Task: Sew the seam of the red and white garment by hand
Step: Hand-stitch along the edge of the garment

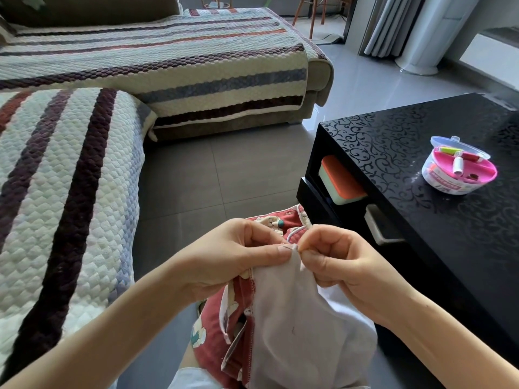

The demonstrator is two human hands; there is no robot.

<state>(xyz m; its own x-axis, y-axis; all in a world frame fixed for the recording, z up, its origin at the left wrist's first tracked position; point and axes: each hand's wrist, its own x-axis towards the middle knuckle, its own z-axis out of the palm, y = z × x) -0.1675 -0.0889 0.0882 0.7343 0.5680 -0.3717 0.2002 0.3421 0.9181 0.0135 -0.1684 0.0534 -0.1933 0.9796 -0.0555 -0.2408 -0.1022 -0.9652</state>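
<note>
The red and white garment [292, 327] hangs from both hands in front of my lap, white lining facing me and red printed fabric showing at the left and behind. My left hand [233, 256] pinches the top edge of the fabric between thumb and fingers. My right hand [334, 259] is curled just to its right, thumb and forefinger pinched together at the seam edge, apparently on a needle that is too small to make out. The two hands nearly touch at the seam.
A black patterned coffee table [421, 209] stands to the right, with a round pink-and-white sewing kit [457, 169] of thread spools on top and an orange-lidded box [341, 181] on its shelf. A striped quilted sofa [70, 178] lies to the left. Grey tiled floor [219, 175] runs between.
</note>
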